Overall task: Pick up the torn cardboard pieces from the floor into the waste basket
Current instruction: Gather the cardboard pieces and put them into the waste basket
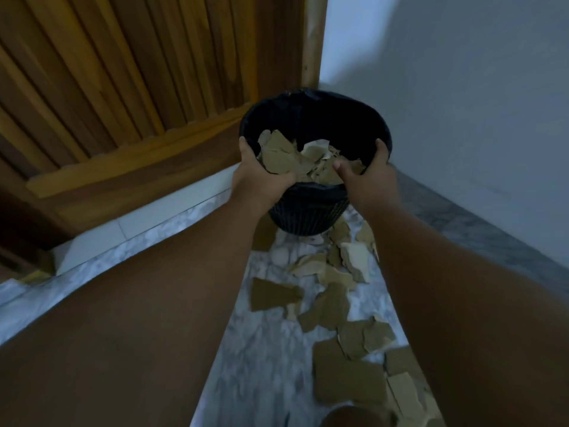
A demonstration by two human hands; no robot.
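Head view: left hand [261,175] and right hand [371,177] grip waste basket [308,212] rim, cardboard pieces [284,158] between.

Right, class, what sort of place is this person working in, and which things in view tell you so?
Most likely an indoor corner of a home, beside a doorway: a slatted wooden door, a pale painted wall, a marble-patterned floor and a small black waste basket.
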